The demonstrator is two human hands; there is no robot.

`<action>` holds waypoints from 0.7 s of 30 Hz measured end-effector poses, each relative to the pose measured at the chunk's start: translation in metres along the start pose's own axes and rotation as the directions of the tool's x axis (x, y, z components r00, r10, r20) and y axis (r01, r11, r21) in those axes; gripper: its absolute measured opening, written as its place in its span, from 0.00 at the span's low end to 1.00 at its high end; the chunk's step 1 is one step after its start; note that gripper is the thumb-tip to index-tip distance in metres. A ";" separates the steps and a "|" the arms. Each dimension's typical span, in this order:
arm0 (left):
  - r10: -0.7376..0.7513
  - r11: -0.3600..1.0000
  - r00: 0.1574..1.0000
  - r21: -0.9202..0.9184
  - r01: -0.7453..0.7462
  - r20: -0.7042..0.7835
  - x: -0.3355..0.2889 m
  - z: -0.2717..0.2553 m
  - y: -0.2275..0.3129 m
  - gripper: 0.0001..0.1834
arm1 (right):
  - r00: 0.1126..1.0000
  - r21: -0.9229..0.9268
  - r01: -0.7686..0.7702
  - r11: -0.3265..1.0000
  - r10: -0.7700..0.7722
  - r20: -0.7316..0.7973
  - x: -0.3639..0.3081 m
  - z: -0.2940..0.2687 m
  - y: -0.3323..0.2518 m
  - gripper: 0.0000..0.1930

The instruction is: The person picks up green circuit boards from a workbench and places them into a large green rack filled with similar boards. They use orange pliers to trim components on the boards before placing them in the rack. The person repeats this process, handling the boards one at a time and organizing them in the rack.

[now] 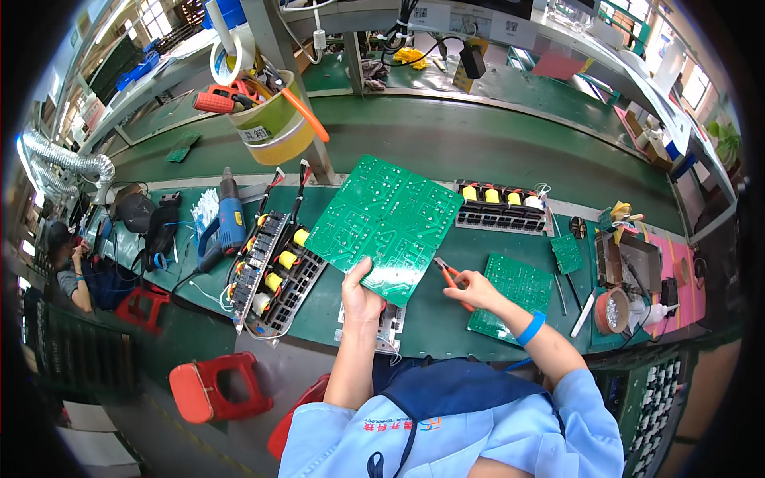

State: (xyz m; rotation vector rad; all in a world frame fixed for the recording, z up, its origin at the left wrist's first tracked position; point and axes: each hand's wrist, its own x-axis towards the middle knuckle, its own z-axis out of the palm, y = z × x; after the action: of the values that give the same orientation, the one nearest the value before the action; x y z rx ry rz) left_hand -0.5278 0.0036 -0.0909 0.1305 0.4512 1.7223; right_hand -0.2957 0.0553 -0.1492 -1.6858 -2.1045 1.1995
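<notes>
My left hand (361, 293) grips the near-left edge of a large green circuit board (386, 223), which is raised and tilted over the bench with its soldered side facing me. In my right hand (472, 290) is a pair of cutters (448, 272) with orange handles; the jaws point toward the board's right edge and stay a little apart from it. A second green circuit board (514, 291) lies flat on the bench beside my right hand. Under the raised board, partly hidden, is a metal-framed assembly (390, 325).
Populated board assemblies (275, 275) stand at left, and another assembly (502, 209) lies at the back. A blue heat gun (231, 215) rests at left. A tool bucket (275, 127) hangs above. At right are a small board (566, 254) and a round container (612, 311). Another person (76, 275) sits far left.
</notes>
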 end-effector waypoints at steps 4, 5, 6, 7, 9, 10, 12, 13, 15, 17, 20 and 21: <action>-0.009 0.999 0.998 0.047 0.006 0.059 -0.004 0.002 -0.002 0.22 | 0.996 -0.059 -0.086 0.995 0.085 -0.024 0.005 0.019 -0.011 0.35; -0.007 0.998 0.998 0.059 0.003 0.069 -0.005 0.000 -0.002 0.22 | 0.994 -0.078 -0.099 0.992 0.094 -0.058 0.003 0.020 -0.015 0.35; -0.005 0.998 0.997 0.065 0.000 0.080 -0.004 -0.001 -0.004 0.24 | 0.992 -0.069 -0.114 0.991 0.110 -0.058 0.003 0.021 -0.014 0.36; -0.002 0.997 0.996 0.078 -0.005 0.088 -0.005 -0.001 -0.004 0.25 | 0.990 -0.060 -0.129 0.990 0.126 -0.059 0.005 0.021 -0.012 0.37; 0.011 0.995 0.995 0.102 -0.021 0.102 -0.008 0.001 -0.004 0.29 | 0.986 -0.084 -0.150 0.985 0.144 -0.079 0.008 0.023 -0.009 0.38; 0.011 0.991 0.996 0.132 -0.023 0.092 -0.009 0.000 -0.005 0.31 | 0.984 -0.118 -0.157 0.981 0.145 -0.100 0.010 0.024 -0.009 0.39; 0.009 0.981 0.997 0.192 -0.024 0.076 -0.010 0.001 -0.008 0.34 | 0.985 -0.176 -0.164 0.971 0.150 -0.090 0.023 0.028 0.001 0.38; 0.005 0.979 0.997 0.203 -0.021 0.077 -0.010 0.002 -0.009 0.34 | 0.990 -0.143 -0.097 0.985 0.080 -0.119 0.029 0.032 0.010 0.36; -0.006 0.974 0.997 0.225 -0.013 0.083 -0.010 0.004 -0.012 0.35 | 0.981 -0.083 0.040 0.996 -0.055 -0.188 0.043 0.043 0.034 0.33; -0.020 0.984 0.995 0.177 0.003 0.097 -0.013 0.012 -0.015 0.33 | 0.902 0.010 0.307 0.952 -0.287 -0.322 0.061 0.057 0.059 0.26; -0.042 0.980 0.995 0.199 0.025 0.085 -0.013 0.010 -0.018 0.34 | 0.851 0.098 0.385 0.918 -0.312 -0.423 0.024 0.031 0.016 0.17; -0.072 0.980 0.991 0.192 0.050 0.108 -0.012 0.010 -0.021 0.35 | 0.905 0.294 0.303 0.907 -0.177 -0.387 0.005 0.013 -0.002 0.15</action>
State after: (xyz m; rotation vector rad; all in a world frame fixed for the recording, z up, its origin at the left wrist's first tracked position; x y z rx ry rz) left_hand -0.5029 -0.0026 -0.0872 0.3478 0.5279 1.5999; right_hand -0.3065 0.0537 -0.1576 -1.3160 -1.7045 1.0267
